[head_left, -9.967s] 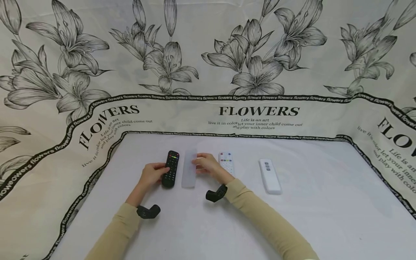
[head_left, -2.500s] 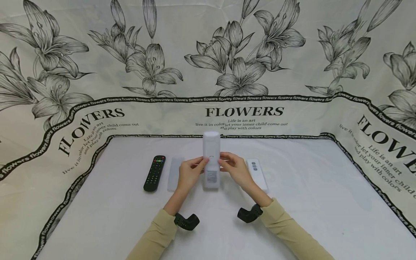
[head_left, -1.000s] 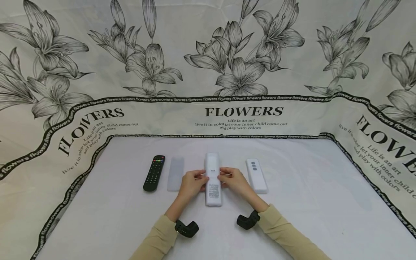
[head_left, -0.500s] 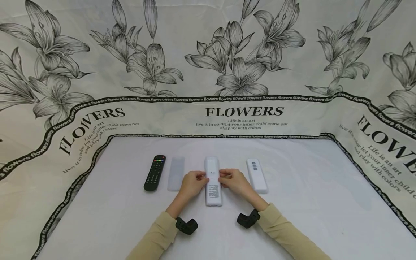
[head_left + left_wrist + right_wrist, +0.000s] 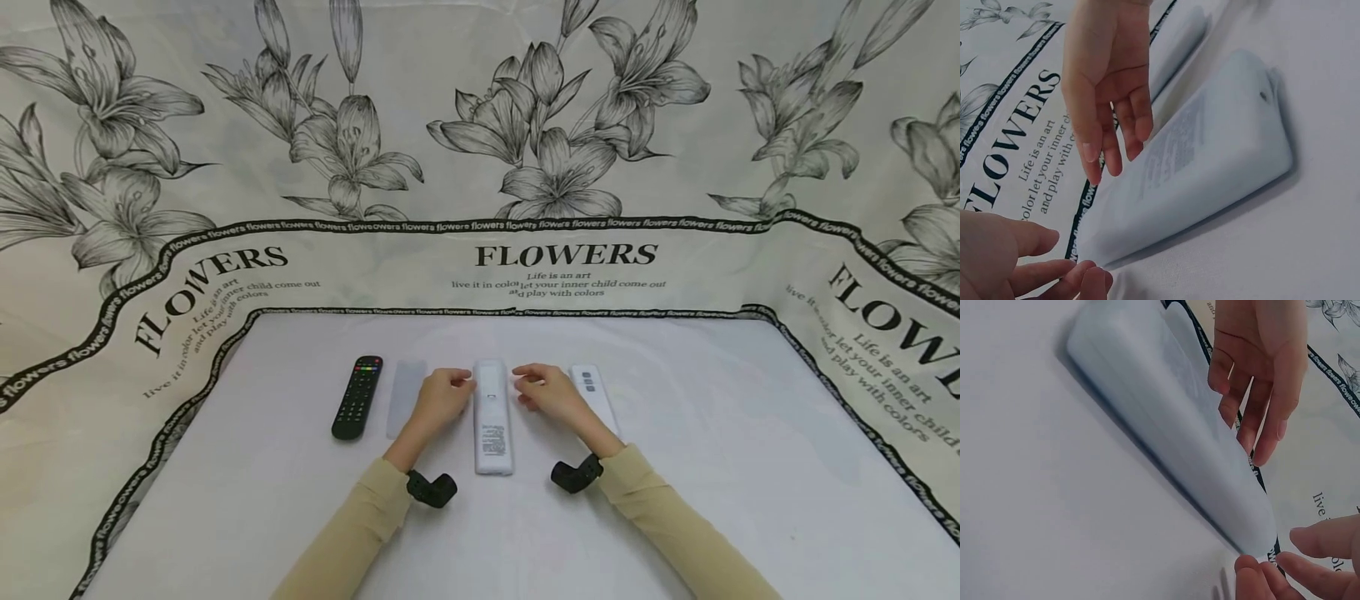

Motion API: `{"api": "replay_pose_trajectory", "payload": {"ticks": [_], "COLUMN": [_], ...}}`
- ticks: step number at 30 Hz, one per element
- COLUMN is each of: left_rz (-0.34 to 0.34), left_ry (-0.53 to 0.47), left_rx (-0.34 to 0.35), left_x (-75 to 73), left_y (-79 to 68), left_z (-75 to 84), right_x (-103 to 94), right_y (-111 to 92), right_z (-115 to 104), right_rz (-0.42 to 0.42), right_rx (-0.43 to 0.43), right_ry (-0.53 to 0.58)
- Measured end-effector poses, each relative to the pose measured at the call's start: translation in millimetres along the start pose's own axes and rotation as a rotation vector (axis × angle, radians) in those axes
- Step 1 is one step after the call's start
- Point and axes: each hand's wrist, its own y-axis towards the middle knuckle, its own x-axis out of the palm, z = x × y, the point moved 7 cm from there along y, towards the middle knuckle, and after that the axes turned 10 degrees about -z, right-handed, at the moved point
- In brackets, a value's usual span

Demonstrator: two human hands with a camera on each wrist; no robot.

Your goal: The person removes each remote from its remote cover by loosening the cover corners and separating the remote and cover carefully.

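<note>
In the head view a white remote control (image 5: 492, 421) lies on the table with its back up, printed text on its lower half. Its surface looks hazy and pale blue in the wrist views. My left hand (image 5: 442, 397) hovers at the left of its far end, fingers loosely bent and holding nothing. On the other side my right hand (image 5: 551, 392) is held likewise, a small gap from the remote. The left wrist view shows the remote's near end with a small dark hole; its button side faces down, hidden.
Left of my left hand lies a translucent flat sleeve (image 5: 405, 400), partly covered by that hand. A black remote control (image 5: 357, 398) lies further left. Another white remote (image 5: 592, 392) with grey buttons is partly behind my right hand. A flower-print cloth (image 5: 562, 167) rises behind the table.
The middle remote, tipped up in both hands 2.5 s ago, was laid flat. Both hands have since let go and shifted toward its far end. Earlier my left hand held the black remote.
</note>
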Motion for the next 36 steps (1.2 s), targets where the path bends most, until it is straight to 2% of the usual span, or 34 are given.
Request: {"api": "replay_pose_trajectory", "payload": {"ticks": [6, 11, 13, 20, 31, 36], "left_rz": [-0.008, -0.066, -0.081, -0.043, -0.027, -0.040], "left_ry": [-0.003, 0.018, 0.028, 0.062, 0.052, 0.000], "left_rx": [0.010, -0.005, -0.015, -0.039, -0.032, -0.039], "left_x": [-1.0, 4.3, 5.8, 3.7, 5.8, 6.2], "left_y": [18.4, 29.8, 30.8, 32.7, 39.1, 41.6], "left_z": [4.6, 2.9, 2.2, -0.3, -5.1, -7.7], "right_x": [-5.4, -1.6, 1.1, 5.3, 7.9, 6.5], "right_y": [13.2, 21.6, 24.4, 30.2, 35.0, 35.5], "right_z": [-2.2, -5.3, -5.5, -3.4, -1.4, -0.9], "right_rz": [0.021, 0.027, 0.023, 0.034, 0.008, 0.003], "right_rx": [0.020, 0.033, 0.039, 0.055, 0.066, 0.057], "right_ry": [-0.020, 0.016, 0.024, -0.009, 0.004, 0.040]}}
